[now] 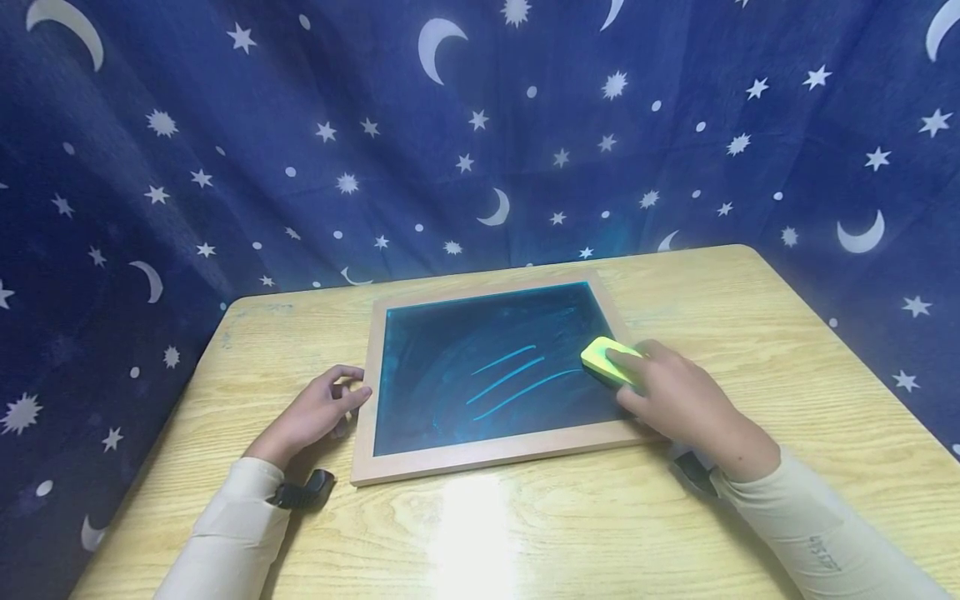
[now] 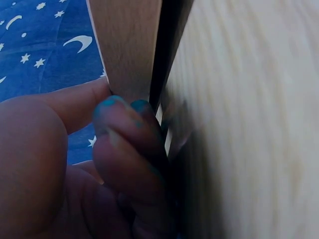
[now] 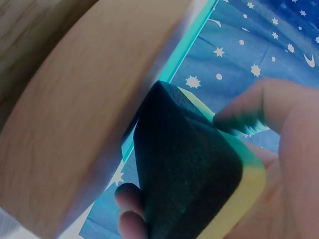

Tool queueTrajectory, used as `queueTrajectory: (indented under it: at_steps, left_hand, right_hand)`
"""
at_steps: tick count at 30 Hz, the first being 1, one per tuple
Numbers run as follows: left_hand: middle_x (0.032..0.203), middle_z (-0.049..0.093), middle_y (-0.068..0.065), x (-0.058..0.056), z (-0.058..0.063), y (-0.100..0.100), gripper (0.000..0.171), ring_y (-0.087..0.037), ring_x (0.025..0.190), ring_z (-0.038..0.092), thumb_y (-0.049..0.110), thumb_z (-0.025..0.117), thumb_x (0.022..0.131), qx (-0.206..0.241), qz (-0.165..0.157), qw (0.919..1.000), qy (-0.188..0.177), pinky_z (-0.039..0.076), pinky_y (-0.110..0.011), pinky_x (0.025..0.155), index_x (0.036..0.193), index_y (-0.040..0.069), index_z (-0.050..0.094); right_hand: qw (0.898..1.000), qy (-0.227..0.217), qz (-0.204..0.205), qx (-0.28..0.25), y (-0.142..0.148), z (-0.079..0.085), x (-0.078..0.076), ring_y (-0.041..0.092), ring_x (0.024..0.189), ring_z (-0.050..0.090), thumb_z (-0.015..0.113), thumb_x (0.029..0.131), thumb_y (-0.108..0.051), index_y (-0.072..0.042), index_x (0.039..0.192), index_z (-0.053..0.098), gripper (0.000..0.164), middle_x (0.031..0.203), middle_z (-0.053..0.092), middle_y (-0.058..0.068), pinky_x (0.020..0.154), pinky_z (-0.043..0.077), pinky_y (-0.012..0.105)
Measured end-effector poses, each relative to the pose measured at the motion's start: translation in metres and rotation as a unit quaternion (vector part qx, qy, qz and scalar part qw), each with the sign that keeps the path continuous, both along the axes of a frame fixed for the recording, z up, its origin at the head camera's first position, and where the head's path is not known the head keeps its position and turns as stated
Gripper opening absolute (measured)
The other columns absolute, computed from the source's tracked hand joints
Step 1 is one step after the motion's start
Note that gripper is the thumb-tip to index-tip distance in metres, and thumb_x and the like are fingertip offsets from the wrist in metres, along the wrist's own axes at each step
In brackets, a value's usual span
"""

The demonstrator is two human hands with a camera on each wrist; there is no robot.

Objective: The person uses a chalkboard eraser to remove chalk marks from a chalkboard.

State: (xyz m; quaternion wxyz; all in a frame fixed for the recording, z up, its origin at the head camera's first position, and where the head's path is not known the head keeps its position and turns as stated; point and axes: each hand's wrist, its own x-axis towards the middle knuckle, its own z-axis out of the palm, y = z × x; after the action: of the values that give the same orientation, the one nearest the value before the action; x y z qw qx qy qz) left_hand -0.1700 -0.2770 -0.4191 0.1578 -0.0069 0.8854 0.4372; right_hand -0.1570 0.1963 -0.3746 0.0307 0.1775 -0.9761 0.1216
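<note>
A small chalkboard (image 1: 427,358) in a light wooden frame lies flat on the table. Three blue chalk strokes (image 1: 506,381) slant across its dark face, among faint smears. My left hand (image 1: 318,412) holds the frame's left side, its thumb on the rim and the other fingers bent against the edge; blue chalk dust marks its fingertips (image 2: 110,102). In my right hand (image 1: 678,396) is a yellow eraser (image 1: 600,354) with a black underside (image 3: 184,159), gripped between thumb and fingers. It sits tilted over the right part of the board, near the right rim.
The wooden table (image 1: 757,350) has blue chalk traces (image 1: 258,310) at its far left corner. A dark blue curtain (image 1: 405,150) with moons and stars hangs behind and beside it. Black straps (image 1: 303,492) are on the wrists.
</note>
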Motion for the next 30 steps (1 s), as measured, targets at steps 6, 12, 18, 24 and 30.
queueTrajectory:
  at_steps: [6, 12, 18, 24, 30]
  left_hand:
    - [0.086, 0.057, -0.006, 0.000, 0.000, 0.000, 0.058, -0.016, 0.059, 0.050, 0.038, 0.057, 0.102, -0.002, -0.002, 1.0000, 0.000, 0.045, -0.030, 0.052, 0.144, 0.002, 0.039]
    - [0.085, 0.056, -0.006, -0.001, -0.001, -0.001, 0.056, -0.017, 0.059, 0.051, 0.037, 0.057, 0.102, -0.005, -0.001, 1.0000, 0.005, 0.046, -0.030, 0.053, 0.143, 0.002, 0.040]
    - [0.085, 0.057, -0.006, -0.001, 0.000, 0.000, 0.054, -0.017, 0.059, 0.051, 0.035, 0.057, 0.103, -0.005, -0.002, 1.0000, 0.006, 0.046, -0.030, 0.053, 0.142, 0.002, 0.040]
    - [0.087, 0.058, -0.007, -0.002, 0.001, 0.001, 0.052, -0.017, 0.059, 0.051, 0.033, 0.057, 0.103, -0.006, 0.004, 1.0000, 0.000, 0.047, -0.031, 0.054, 0.142, 0.003, 0.041]
    - [0.086, 0.058, -0.007, -0.002, 0.001, 0.001, 0.055, -0.016, 0.059, 0.050, 0.034, 0.057, 0.103, -0.003, 0.004, 1.0000, 0.000, 0.047, -0.031, 0.053, 0.143, 0.001, 0.039]
  right_hand:
    - [1.000, 0.020, 0.012, -0.002, -0.003, -0.002, 0.001, 0.025, 0.080, 0.051, 0.058, 0.087, -0.016, -0.014, 0.139, 0.060, 0.052, 0.111, 0.061, 0.021, 0.063, 0.043, 0.038]
    - [0.999, 0.037, 0.036, -0.003, -0.009, -0.007, 0.001, 0.026, 0.082, 0.053, 0.056, 0.087, -0.015, -0.014, 0.139, 0.059, 0.052, 0.108, 0.061, 0.020, 0.067, 0.046, 0.041]
    - [0.998, 0.041, 0.048, -0.005, -0.017, -0.011, 0.004, 0.023, 0.079, 0.050, 0.055, 0.088, -0.015, -0.015, 0.140, 0.059, 0.052, 0.104, 0.059, 0.017, 0.064, 0.042, 0.036]
    - [0.997, 0.034, 0.067, -0.014, -0.027, -0.014, 0.010, 0.032, 0.099, 0.059, 0.054, 0.089, -0.015, -0.015, 0.142, 0.057, 0.053, 0.121, 0.059, 0.023, 0.079, 0.052, 0.046]
    - [0.994, 0.035, 0.106, -0.014, -0.041, -0.017, 0.018, 0.032, 0.107, 0.059, 0.050, 0.093, -0.017, -0.016, 0.144, 0.055, 0.052, 0.131, 0.056, 0.021, 0.090, 0.052, 0.048]
